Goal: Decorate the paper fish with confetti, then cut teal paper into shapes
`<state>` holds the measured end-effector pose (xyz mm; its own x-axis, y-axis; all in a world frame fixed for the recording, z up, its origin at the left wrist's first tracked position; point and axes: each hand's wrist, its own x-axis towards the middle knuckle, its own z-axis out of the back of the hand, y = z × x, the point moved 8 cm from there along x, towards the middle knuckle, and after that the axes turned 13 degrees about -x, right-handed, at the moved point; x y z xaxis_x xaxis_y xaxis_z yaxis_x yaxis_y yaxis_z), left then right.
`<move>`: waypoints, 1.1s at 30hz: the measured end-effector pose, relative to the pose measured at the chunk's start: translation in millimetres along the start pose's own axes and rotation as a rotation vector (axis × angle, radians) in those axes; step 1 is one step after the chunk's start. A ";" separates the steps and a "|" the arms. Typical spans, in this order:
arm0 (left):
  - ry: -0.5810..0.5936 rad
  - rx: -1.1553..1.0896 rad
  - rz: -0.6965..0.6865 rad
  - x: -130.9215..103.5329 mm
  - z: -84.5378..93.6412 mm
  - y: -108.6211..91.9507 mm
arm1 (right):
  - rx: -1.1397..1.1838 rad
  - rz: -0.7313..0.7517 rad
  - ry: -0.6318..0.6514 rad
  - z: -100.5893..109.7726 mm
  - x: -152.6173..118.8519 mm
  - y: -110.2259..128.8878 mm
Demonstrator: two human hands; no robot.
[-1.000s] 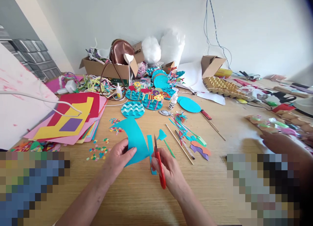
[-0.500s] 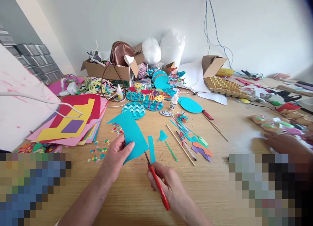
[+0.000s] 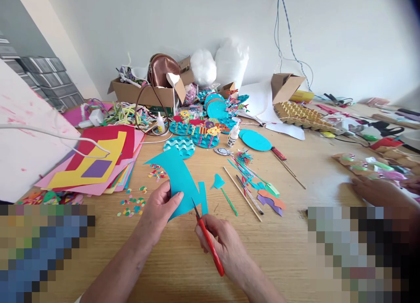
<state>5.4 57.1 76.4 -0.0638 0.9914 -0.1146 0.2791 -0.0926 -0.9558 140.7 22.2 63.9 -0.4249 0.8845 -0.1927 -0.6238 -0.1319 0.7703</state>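
Observation:
A blue sheet of paper (image 3: 182, 178) with a curved cut-out at its upper left is pinched in my left hand (image 3: 162, 207), thumb on top. Red-handled scissors (image 3: 210, 246) are gripped in my right hand (image 3: 221, 239); their dark blades lie over the sheet's lower right edge. Just right of the sheet, a narrow blue paper strip (image 3: 203, 198) lies on the table. A small blue scrap (image 3: 218, 181) and a thin green strip (image 3: 229, 202) are farther right.
Coloured paper sheets (image 3: 98, 163) are stacked at left, near scattered paper dots (image 3: 133, 204). Wooden sticks (image 3: 243, 193), a brush and scraps lie at right. Behind are glue bottles (image 3: 233, 136), blue discs (image 3: 257, 140) and a cardboard box (image 3: 160, 95). Another person's hand (image 3: 374, 191) is at far right.
The scissors and my right hand have shifted slightly up and left, so the blades reach farther over the blue paper. My left hand with the sheet has moved slightly right.

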 end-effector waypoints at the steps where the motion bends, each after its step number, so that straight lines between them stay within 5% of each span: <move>1: 0.004 0.000 0.001 -0.1 -0.5 -0.1 | 0.001 0.004 -0.003 0.1 -0.1 0.3; 27: 0.003 -0.078 0.109 -2.8 -4.6 9.2 | -0.068 0.018 -0.124 0.4 -1.4 -9.6; 33: 0.034 -0.048 0.127 -3.1 -5.5 10.8 | -0.011 -0.034 -0.072 -3.0 -1.0 -12.5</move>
<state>13.9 53.5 67.9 0.0072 0.9746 -0.2238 0.3288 -0.2137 -0.9199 147.0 21.6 52.6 -0.3557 0.9182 -0.1740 -0.6444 -0.1061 0.7573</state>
